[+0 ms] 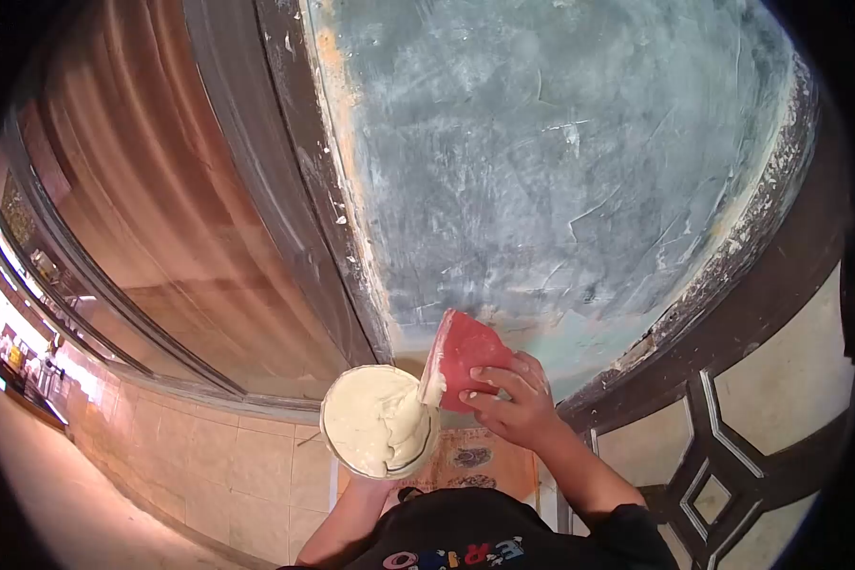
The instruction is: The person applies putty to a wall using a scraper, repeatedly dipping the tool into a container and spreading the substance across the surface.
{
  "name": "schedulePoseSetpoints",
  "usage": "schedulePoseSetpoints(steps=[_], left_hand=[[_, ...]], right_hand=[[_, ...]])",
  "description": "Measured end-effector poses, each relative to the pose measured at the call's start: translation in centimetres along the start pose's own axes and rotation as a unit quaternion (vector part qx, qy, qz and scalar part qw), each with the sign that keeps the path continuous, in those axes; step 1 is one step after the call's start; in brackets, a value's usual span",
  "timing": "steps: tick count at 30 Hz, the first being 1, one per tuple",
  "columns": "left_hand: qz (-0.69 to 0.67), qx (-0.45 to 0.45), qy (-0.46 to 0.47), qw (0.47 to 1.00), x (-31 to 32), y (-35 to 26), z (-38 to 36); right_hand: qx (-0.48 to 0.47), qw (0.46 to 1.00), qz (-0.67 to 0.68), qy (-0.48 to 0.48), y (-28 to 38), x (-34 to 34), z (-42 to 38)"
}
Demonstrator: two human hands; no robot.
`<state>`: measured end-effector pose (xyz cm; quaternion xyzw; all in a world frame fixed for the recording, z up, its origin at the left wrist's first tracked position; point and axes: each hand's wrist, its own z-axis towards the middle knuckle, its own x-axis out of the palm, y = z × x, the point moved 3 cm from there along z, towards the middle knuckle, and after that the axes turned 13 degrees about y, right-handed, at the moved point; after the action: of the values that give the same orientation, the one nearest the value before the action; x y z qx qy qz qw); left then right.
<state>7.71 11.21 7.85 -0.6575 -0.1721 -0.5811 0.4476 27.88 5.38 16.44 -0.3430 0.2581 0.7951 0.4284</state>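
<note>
A round tub (325, 439) full of cream-coloured putty (363, 418) is held up in front of my body. My left hand (372, 486) supports it from below, its fingers mostly hidden under the tub. In my right hand (518, 404) is a red putty spreader (469, 356), gripped with the fingers over its face. The spreader's left edge carries putty and meets the putty at the tub's right side. Beyond both hands stands a wall panel (541, 171) with patchy grey-green filler, scrape marks and pale edges.
A dark frame (285, 161) splashed with putty borders the panel on the left, beside brown curtained glass (152, 190). On the right is a dark lattice (731, 465) with pale panes. Tiled floor (199, 456) and an orange-brown sheet (461, 461) lie below.
</note>
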Motion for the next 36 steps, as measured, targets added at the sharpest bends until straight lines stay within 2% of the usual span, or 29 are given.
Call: schedulePoseSetpoints(steps=[4, 6, 9, 11, 17, 21, 23, 24, 25, 27, 28, 35, 36], left_hand=[[-0.087, 0.015, 0.049, 0.995, 0.6, -0.9, -0.2], [-0.074, 0.013, 0.047, 0.996, 0.6, -1.1, -0.3], [-0.061, 0.001, 0.059, 0.996, -0.9, -1.2, -0.4], [-0.123, -0.014, 0.057, 0.991, -2.0, -1.2, -0.2], [-0.104, -0.011, 0.03, 0.994, -2.7, -1.8, 0.0], [-0.158, -0.04, 0.089, 0.983, -3.2, -1.7, -0.3], [0.003, -0.056, 0.075, 0.996, -3.7, -1.7, -0.5], [-0.123, -0.066, 0.04, 0.989, -3.2, -1.8, -0.5], [-0.123, -0.067, 0.038, 0.989, -3.4, -1.7, -0.6], [-0.208, -0.075, 0.061, 0.973, -2.4, -1.7, -0.8], [-0.076, -0.081, 0.04, 0.993, -1.8, -1.8, -1.1], [-0.041, -0.086, 0.096, 0.991, -3.0, -2.1, -1.2], [-0.08, -0.113, 0.024, 0.99, -3.3, -2.4, -1.7]], right_hand=[[-0.023, 0.999, -0.035, 0.007, 0.1, 0.1, 0.9], [-0.057, 0.993, -0.104, 0.014, 0.4, 0.0, 1.5], [-0.082, 0.987, -0.136, 0.013, 0.8, 0.2, 2.3], [-0.094, 0.985, -0.142, 0.012, 0.8, 0.3, 2.7], [-0.115, 0.985, -0.128, 0.012, 1.0, 0.9, 3.5], [-0.088, 0.992, -0.093, -0.005, 1.0, 1.8, 3.5], [-0.077, 0.994, -0.073, -0.007, 1.0, 2.5, 3.1], [-0.065, 0.996, -0.054, -0.01, 1.0, 2.7, 3.0], [-0.063, 0.997, -0.054, -0.009, 1.2, 2.9, 3.0], [-0.074, 0.997, -0.034, 0.009, 1.7, 3.2, 3.1], [-0.072, 0.997, -0.033, 0.011, 1.9, 3.2, 3.2], [-0.138, 0.985, -0.061, 0.083, 1.5, 0.5, 4.7], [-0.145, 0.981, -0.076, 0.102, 1.4, 0.3, 4.9]])
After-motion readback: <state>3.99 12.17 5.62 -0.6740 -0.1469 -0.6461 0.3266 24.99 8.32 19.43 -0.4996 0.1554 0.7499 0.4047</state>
